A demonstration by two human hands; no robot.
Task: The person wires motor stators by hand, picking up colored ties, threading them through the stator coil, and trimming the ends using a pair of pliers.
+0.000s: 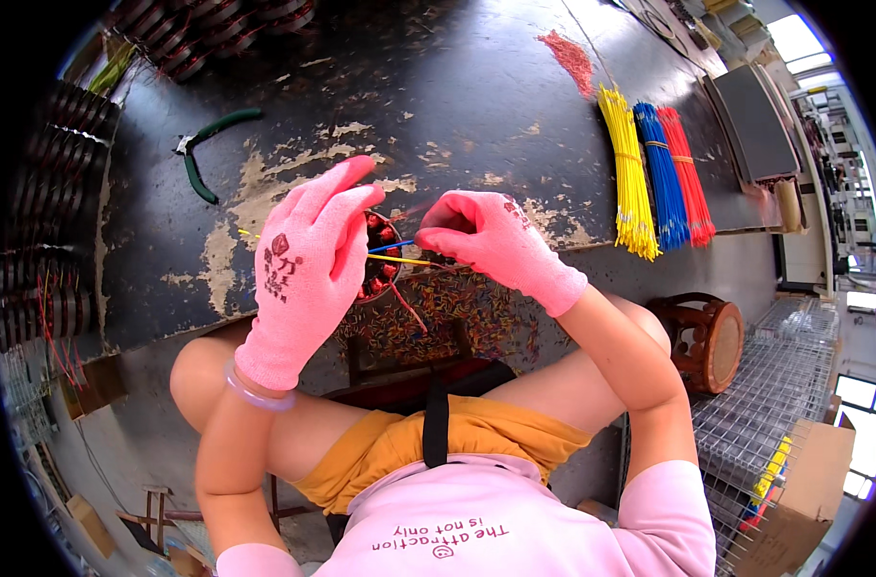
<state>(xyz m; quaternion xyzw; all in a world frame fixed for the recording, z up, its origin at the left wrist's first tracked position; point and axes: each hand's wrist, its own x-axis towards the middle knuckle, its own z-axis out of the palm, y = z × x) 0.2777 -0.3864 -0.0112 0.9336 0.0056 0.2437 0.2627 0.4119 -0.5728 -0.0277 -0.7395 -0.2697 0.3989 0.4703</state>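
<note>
My left hand [308,255], in a pink glove, is wrapped around the left side of a motor stator [388,274] at the table's near edge. Red windings show inside the stator's dark ring; the glove hides the rest. A blue wire [390,247] and a yellow wire [399,259] run from it toward the right. My gloved right hand [500,240] is closed in a pinch at the blue wire's end, and the yellow wire passes just below those fingertips. One reddish lead [411,310] hangs off the stator's lower side.
Green-handled pliers [197,159] lie on the worn black table [438,115] at the left. Bundles of yellow [630,178], blue [661,178] and red wires [686,178] sit on the right. Stacked stators [48,221] line the left side. Wire scraps [476,322] litter the area below the edge.
</note>
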